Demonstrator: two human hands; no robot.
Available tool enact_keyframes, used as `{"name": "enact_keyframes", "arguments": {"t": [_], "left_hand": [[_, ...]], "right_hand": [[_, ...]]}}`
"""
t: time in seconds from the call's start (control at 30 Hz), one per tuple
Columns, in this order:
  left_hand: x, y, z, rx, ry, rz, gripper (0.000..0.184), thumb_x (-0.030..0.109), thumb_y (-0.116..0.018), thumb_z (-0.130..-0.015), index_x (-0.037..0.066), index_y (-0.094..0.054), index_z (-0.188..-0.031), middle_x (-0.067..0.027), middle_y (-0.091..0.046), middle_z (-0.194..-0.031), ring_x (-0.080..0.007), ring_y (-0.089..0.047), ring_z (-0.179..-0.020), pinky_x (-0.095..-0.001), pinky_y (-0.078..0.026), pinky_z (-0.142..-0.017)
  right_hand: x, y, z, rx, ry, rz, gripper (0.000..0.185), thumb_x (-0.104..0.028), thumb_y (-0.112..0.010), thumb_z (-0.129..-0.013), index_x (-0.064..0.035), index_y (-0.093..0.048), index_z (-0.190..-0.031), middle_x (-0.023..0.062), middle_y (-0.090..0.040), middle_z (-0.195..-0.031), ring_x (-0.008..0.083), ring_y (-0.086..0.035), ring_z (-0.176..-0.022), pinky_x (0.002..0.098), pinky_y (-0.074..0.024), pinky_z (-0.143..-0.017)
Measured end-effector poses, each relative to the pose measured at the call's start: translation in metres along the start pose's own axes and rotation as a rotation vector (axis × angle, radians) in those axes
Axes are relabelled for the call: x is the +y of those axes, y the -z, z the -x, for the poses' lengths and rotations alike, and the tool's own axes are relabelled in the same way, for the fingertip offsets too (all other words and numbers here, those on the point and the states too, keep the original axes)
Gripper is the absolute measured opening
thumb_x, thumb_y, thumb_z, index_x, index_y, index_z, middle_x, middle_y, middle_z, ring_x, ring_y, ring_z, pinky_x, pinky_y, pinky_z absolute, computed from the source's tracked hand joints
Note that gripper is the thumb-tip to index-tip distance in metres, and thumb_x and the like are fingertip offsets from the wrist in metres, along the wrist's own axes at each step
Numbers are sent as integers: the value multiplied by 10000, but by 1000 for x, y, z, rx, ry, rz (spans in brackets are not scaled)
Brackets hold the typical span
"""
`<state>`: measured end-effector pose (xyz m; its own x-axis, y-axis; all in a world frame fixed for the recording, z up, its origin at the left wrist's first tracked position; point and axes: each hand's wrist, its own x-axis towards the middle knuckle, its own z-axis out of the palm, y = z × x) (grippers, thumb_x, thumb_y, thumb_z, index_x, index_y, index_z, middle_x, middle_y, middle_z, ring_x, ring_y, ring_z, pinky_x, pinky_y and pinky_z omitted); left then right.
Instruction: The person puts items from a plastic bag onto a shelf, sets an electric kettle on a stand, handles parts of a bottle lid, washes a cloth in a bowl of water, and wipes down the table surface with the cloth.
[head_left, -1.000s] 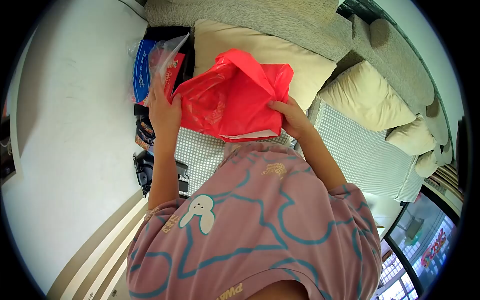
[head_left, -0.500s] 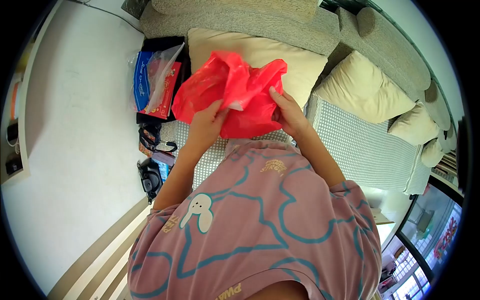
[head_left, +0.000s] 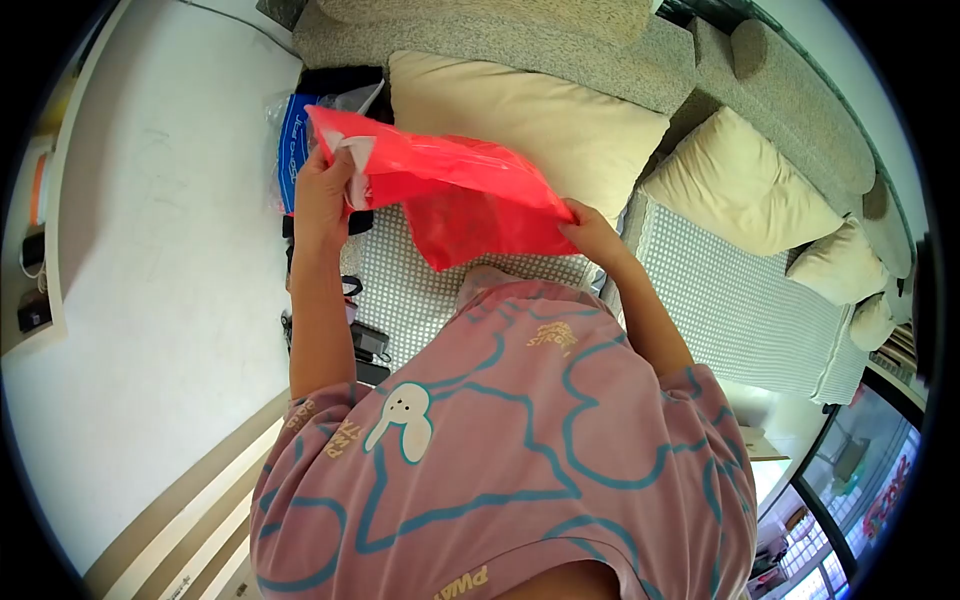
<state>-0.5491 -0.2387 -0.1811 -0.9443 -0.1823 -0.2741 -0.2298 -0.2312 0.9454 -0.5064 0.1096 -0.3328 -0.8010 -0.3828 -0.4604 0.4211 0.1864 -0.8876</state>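
A red plastic bag (head_left: 470,200) is stretched sideways between my two hands, above the sofa seat and in front of a long cream cushion (head_left: 530,115). My left hand (head_left: 325,195) is closed on the bag's left end, where a whitish folded part shows by the fingers. At the bag's right corner my right hand (head_left: 597,237) pinches the edge. The lower part of the bag hangs down between the hands. Behind my left hand, a blue package (head_left: 293,145) in clear plastic is partly hidden.
A grey sofa (head_left: 480,45) runs along the back, with more cream cushions (head_left: 745,185) on the right. Dark devices (head_left: 368,345) lie on the checked seat cover (head_left: 400,300) beside my left forearm. A white wall (head_left: 170,250) stands at the left.
My left hand has moved left and up to the bag's left end. The bunched bag is now spread wide and flatter. My right hand stays at its right side, slightly lower.
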Motion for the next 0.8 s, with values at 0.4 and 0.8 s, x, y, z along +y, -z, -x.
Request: {"name": "enact_keyframes", "arguments": {"t": [0.4, 0.8], "left_hand": [[-16, -113, 39, -541, 34, -213, 352, 91, -716, -829, 4, -565, -1135, -37, -619, -1023, -109, -583, -943, -267, -480, -806], [-34, -78, 25, -171, 259, 251, 178, 146, -606, -939, 41, -574, -1079, -32, -634, -986, -121, -620, -865, -263, -503, -765]], "right_hand": [[-146, -26, 44, 156, 349, 53, 375, -273, -656, -922, 6, -622, -1170, 134, -687, -1018, 195, -646, -907, 329, -515, -821], [-93, -19, 83, 464, 343, 130, 115, -74, -674, -892, -13, -627, -978, 10, -625, -846, 91, -568, -759, 238, -468, -680]]}}
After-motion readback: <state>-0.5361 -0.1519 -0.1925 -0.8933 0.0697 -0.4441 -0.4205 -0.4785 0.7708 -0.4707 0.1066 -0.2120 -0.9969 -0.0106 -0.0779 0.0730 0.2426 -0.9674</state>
